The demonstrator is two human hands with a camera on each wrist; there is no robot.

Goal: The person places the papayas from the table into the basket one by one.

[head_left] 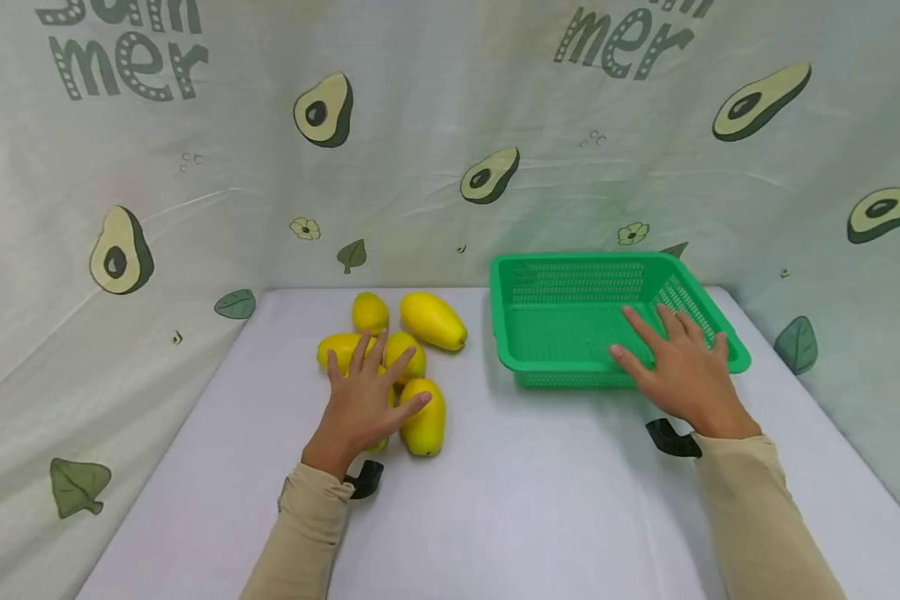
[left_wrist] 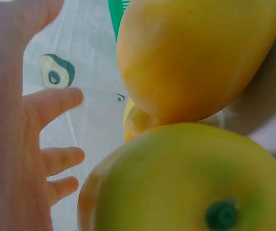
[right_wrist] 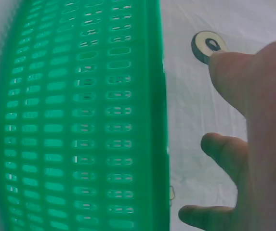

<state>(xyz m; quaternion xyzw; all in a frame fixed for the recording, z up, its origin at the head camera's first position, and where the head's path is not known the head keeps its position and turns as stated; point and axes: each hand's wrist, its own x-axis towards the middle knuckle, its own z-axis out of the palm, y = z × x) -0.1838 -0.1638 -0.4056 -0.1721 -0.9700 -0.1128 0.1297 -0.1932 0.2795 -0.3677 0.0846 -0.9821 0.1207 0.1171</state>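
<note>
While part of the cluster lies hidden beneath a hand, six yellow fruits (head_left: 432, 321) can be counted on the white table (head_left: 540, 500), left of the one green basket (head_left: 555, 333) and apart from it. They are smooth and glossy, some rounded, others long; the left wrist view shows a greenish tinge and a dark green stem nub on one. Of the two hands, the left hand (head_left: 360, 406) is over the fruits, fingers spread and straight, grasping nothing. The right hand (head_left: 682, 371) is over the basket's near right edge, its fingers likewise extended and released. Two beige sleeves (head_left: 300, 533) cover the arms. Behind, a pale cloth (head_left: 420, 125) carries five printed avocados in the head view.
</note>
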